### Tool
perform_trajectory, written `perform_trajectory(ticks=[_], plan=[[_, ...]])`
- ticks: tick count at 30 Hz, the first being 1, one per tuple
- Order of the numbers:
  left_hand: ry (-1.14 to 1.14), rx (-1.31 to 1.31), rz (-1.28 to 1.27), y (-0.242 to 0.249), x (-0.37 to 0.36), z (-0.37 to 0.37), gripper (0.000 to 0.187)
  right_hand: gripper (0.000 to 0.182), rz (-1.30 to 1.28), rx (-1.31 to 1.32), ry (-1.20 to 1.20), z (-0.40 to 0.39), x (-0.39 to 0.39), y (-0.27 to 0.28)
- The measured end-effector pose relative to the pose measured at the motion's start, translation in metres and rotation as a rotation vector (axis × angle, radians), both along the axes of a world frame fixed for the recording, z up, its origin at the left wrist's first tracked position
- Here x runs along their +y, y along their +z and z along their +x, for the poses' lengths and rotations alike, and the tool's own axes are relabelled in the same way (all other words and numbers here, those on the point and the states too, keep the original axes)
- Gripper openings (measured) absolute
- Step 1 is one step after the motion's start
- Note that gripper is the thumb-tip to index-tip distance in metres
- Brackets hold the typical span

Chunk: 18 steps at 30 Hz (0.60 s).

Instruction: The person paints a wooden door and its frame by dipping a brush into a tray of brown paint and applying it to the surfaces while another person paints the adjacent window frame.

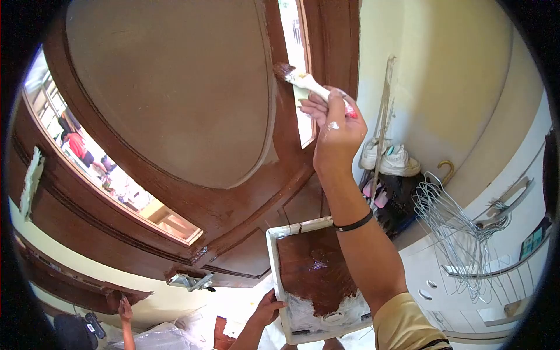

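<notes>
My right hand (338,119) is closed around the white handle of a paintbrush (309,84). The brown-stained bristles are at the door frame strip just left of a narrow glass opening. Lower down, my left hand (269,307) grips the left edge of a white rectangular tray (276,274), which holds brown paint, with white smears at its lower end. The brown wooden door (169,87) has a large oval panel and fills the upper left. A black band circles my right wrist.
White shoes (396,160) stand on a dark rack right of the door. Wire hangers (455,227) hang further right. A metal door handle (191,282) projects at the door's lower edge. Bottom left, another person's hand (125,309) is raised beside brown woodwork.
</notes>
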<state>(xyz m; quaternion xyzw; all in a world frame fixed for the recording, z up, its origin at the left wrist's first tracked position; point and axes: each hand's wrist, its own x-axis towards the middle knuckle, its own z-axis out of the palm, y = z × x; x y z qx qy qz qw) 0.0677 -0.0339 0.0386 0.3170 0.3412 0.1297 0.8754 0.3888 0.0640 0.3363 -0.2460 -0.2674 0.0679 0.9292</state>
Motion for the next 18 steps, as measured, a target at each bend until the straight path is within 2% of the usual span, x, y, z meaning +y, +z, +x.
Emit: perform_trajectory(ticks=[3,6,9,12,15,18], plan=[[-0.004,0.008,0.006,0.004,0.001,0.001,0.061,0.028,-0.101,0.178,0.055,-0.002,0.001,-0.028],[-0.008,-0.014,0.021,0.008,0.001,0.002,0.061,0.024,-0.216,0.174,0.056,-0.008,-0.006,-0.089],[-0.013,0.035,0.028,0.009,0.001,0.001,0.062,0.023,-0.474,0.227,0.026,-0.011,-0.022,-0.131],[-0.007,-0.005,0.017,0.005,0.001,-0.001,0.062,0.022,-0.572,0.236,-0.024,-0.002,-0.022,-0.131],[-0.016,0.015,0.010,0.002,0.000,-0.001,0.062,0.023,-0.387,0.085,-0.064,0.007,-0.007,-0.087],[-0.023,0.016,0.009,0.009,-0.002,0.000,0.061,0.026,-0.232,0.075,-0.025,0.012,-0.003,-0.033]])
